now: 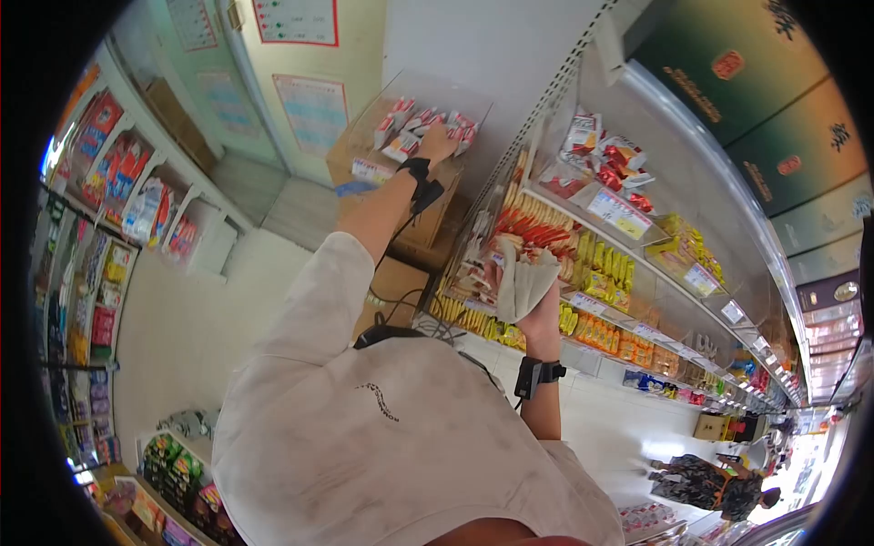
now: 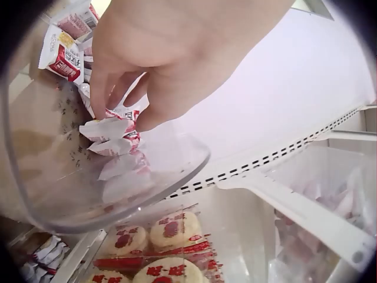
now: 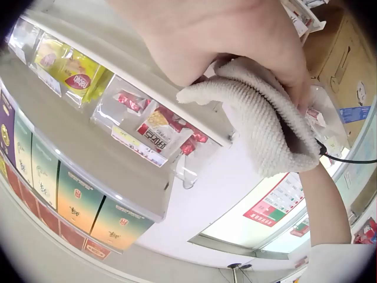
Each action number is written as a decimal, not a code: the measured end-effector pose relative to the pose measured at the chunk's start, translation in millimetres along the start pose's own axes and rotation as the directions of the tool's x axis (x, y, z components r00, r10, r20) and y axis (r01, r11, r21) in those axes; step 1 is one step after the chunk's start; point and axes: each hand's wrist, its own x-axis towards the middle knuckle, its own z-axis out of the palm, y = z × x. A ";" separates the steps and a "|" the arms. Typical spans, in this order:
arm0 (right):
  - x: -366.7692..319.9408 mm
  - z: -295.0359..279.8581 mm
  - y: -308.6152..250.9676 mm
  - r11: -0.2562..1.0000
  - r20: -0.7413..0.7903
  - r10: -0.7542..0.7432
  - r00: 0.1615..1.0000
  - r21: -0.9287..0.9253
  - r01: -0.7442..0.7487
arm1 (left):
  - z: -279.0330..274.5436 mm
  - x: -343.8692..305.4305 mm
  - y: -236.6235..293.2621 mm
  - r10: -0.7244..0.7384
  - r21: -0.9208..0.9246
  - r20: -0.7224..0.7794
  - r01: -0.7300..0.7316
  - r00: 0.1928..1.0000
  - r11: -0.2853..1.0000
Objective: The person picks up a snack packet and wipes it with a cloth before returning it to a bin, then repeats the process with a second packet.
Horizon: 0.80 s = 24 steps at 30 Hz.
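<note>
Red Chinese characters mark the round cake wrappers [image 2: 168,233] and the red-and-white packets [image 2: 62,56] — too blurred to read. The wall posters [image 1: 296,20] and shelf price tags [image 1: 617,214] — likewise illegible.

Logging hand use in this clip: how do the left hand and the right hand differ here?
The left hand pinches a red-and-white packet; the right hand grips a white cloth. The left hand reaches out into a clear bin; the right hand is held closer in, by the snack shelves. Both wear a black wrist strap.
</note>
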 end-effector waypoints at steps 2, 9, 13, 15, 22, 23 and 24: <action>-5.4 8.2 -0.3 0.995 -0.019 -0.060 0.998 -0.086 0.058 | 16.8 9.7 -8.5 0.007 0.013 0.055 -0.008 0.998 1.000; -22.8 -29.0 -12.9 0.908 -0.009 -0.235 0.972 -0.359 0.216 | 21.0 20.0 -9.3 0.080 0.137 -0.024 -0.076 0.997 0.988; -29.6 -39.9 -16.4 0.904 -0.081 -0.272 0.959 -0.362 0.226 | 3.1 11.2 9.9 0.070 0.127 -0.068 -0.061 0.995 0.990; -34.6 -26.1 -12.0 0.926 -0.136 -0.239 0.961 -0.329 0.184 | -22.2 -3.3 26.0 0.054 0.086 -0.087 -0.047 0.995 0.995; -22.5 7.3 3.0 0.898 0.024 -0.171 0.985 -0.408 0.166 | -129.5 -128.1 104.6 0.036 -0.336 -0.105 -0.070 0.994 0.939; -16.3 11.5 10.2 0.866 0.035 -0.226 0.974 -0.450 0.217 | -140.1 -146.3 112.4 0.038 -0.449 -0.076 -0.068 0.996 0.891; -8.5 18.4 16.2 0.828 0.053 -0.283 0.958 -0.491 0.272 | -155.9 -163.9 126.2 -0.005 -0.465 -0.016 -0.003 1.000 0.885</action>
